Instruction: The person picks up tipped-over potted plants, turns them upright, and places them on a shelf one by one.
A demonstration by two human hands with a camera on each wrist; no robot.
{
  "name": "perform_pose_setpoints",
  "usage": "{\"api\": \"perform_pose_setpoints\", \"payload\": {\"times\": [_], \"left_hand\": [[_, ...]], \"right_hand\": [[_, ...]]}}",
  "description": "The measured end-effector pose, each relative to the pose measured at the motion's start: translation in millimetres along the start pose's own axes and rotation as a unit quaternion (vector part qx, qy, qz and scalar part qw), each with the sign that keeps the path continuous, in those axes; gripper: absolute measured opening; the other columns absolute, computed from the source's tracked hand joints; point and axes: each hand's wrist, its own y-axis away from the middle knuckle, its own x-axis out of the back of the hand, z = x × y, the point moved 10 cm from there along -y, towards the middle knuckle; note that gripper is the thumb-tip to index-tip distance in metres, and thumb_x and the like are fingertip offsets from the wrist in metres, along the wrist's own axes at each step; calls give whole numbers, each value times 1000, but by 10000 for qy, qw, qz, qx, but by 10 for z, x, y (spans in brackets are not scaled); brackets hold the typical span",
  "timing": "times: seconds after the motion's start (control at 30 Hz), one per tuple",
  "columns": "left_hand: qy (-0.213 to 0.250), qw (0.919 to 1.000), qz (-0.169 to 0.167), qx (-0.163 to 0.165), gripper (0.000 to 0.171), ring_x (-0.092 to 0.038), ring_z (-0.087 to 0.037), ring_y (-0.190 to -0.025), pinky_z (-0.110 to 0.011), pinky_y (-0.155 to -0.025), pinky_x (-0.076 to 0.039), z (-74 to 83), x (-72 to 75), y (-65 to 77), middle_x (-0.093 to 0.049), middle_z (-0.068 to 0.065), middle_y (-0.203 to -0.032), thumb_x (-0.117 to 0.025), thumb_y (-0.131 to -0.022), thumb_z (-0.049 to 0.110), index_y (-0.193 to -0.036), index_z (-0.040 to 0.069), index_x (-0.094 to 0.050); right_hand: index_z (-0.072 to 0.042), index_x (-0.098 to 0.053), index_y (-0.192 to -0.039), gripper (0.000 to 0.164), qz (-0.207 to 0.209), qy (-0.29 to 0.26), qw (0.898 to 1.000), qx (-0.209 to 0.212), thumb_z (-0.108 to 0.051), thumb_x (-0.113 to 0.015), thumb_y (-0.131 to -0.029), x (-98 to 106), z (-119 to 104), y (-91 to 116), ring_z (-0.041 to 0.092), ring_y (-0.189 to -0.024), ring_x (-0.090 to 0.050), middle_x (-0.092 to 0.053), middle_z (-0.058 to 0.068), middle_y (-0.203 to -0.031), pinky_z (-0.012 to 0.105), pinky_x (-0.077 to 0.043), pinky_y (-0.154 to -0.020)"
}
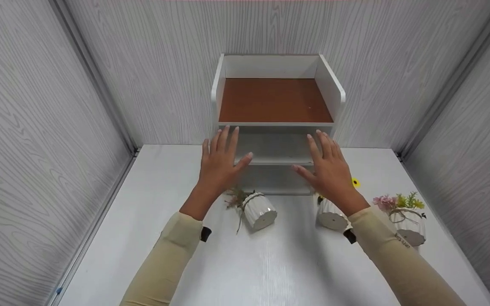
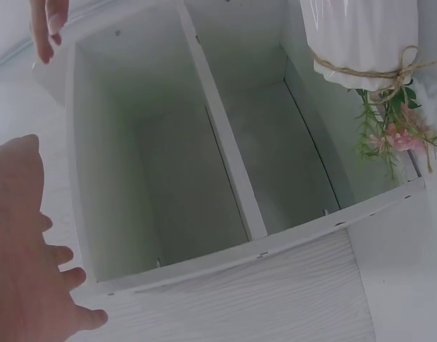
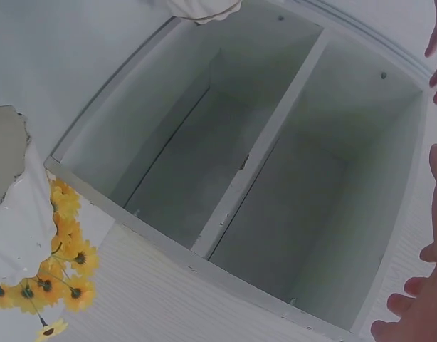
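Note:
Both hands are raised in front of a white shelf unit, fingers spread, with nothing held. My left hand (image 1: 218,168) is before the unit's left side, and my right hand (image 1: 330,172) before its right side, thumbs pointing toward each other. Between them show the two open compartments (image 2: 183,171) of the unit. On the table below the left hand lies a white ribbed flowerpot (image 1: 260,211) tied with twine, on its side. A second white pot (image 1: 332,216) with yellow flowers (image 3: 77,285) lies under the right wrist, partly hidden by it.
A third white pot (image 1: 407,225) with pink and yellow flowers lies at the right, beside the right sleeve. The unit's brown top board (image 1: 274,100) has raised white sides. Wood-grained panels (image 1: 164,76) enclose the white table (image 1: 249,263) at the back and both sides.

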Motion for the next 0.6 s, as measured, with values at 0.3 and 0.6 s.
{"api": "perform_pose_setpoints", "payload": {"times": [0.3, 0.6], "left_hand": [[713, 9922, 1025, 30, 79, -27, -30, -149, -50, -124, -21, -165, 256, -83, -27, -12, -164, -44, -102, 57, -162, 11, -20], [1895, 9741, 1145, 461, 82, -25, -28, -151, -52, -118, -33, -420, 213, -153, -24, -12, -165, -50, -101, 56, -162, 11, -18]], "right_hand": [[-17, -14, -164, 93, 79, -35, 9995, -304, -60, -59, -95, 41, 172, 215, 35, -153, -18, -14, 12, -168, 56, -27, -121], [-7, -23, -161, 91, 454, 94, 9987, -191, -58, -62, -95, 103, 311, 464, 38, -149, -26, -23, 17, -164, 57, -32, -117]]}}
